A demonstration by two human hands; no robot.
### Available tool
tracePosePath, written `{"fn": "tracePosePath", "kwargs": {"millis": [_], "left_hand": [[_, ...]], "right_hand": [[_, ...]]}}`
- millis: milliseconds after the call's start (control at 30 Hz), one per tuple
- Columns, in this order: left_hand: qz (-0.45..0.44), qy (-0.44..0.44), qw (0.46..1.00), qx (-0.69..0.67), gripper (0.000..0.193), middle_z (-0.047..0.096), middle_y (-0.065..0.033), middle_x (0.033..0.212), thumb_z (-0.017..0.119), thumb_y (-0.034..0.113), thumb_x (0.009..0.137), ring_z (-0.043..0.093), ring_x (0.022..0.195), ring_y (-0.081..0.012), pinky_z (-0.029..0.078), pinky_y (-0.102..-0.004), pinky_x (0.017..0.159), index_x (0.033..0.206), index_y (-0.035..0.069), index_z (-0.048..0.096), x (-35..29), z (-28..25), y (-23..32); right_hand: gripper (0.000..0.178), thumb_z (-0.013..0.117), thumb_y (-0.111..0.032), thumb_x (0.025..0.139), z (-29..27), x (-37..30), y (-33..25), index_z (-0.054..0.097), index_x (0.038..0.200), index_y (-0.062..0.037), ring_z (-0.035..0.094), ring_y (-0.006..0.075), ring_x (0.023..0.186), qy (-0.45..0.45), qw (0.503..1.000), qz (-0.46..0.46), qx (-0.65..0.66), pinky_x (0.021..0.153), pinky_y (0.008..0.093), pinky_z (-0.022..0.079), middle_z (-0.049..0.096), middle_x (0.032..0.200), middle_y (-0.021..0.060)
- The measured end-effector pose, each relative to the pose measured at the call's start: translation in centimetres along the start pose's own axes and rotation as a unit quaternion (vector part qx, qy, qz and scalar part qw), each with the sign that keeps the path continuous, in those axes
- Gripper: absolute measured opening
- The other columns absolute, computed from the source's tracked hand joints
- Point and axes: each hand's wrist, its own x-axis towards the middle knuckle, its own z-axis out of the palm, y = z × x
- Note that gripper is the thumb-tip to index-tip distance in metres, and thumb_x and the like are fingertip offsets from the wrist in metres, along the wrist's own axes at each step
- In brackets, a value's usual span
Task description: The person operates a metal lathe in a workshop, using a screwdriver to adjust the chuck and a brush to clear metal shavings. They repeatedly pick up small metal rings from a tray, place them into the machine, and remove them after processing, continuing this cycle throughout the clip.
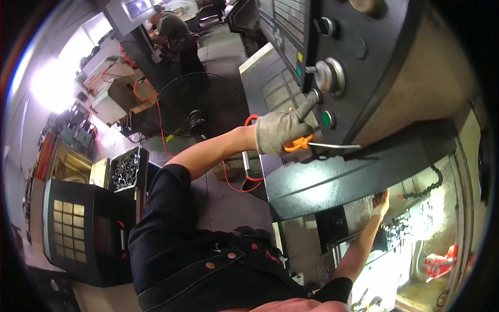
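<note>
My left hand [280, 132], in a grey work glove, is closed round an orange-handled air blow gun [299, 144] with a thin metal nozzle pointing right. Its index finger stretches up to a round button [316, 95] on the dark machine control panel [364, 78], just above a green button [328, 119]. A large knob [328, 76] sits above that fingertip. My right hand [382, 204] is low on the right, at the lower edge of the dark machine cover [322, 182]. Its fingers are mostly hidden there, so their grip does not show.
Beneath the cover, the brightly lit machine interior [400, 234] holds metal parts and a red-and-white wrapper or cloth [441, 263]. A large round fan [197, 119] stands ahead. To the left is a black tray [127, 169] of metal rings. Another person [176, 36] works farther off.
</note>
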Motion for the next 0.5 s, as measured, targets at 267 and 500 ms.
{"fn": "tracePosePath", "kwargs": {"millis": [267, 500], "left_hand": [[-0.036, -0.06, 0.998, -0.007, 0.03, 0.019, -0.0424, 0.139, 0.065, 0.027, 0.077, 0.064, 0.085, -0.0405, 0.053, -0.0406, 0.081, 0.098, 0.005, 0.062, -1.2, -0.5, 0.8], [-0.049, 0.024, 0.998, -0.043, 0.038, 0.021, -0.0322, 0.144, 0.066, 0.026, 0.077, 0.066, 0.085, -0.0375, 0.054, -0.0405, 0.08, 0.109, 0.007, 0.058, -1.7, -0.4, 1.7]], "right_hand": [[0.072, 0.058, -0.062, 0.082, 4.1, -2.4, 1.0, 0.049, 0.132, -0.0117, 0.058, 0.0183, 0.099, -0.017, 0.991, 0.011, -0.131, 0.079, 0.0361, 0.043, 0.053, 0.131, 0.0002], [0.055, 0.05, -0.031, 0.097, 1.7, -5.9, 2.3, 0.035, 0.14, -0.0012, 0.045, 0.0296, 0.127, 0.019, 0.995, -0.097, 0.033, 0.106, 0.0366, 0.035, 0.043, 0.141, 0.0188]]}}
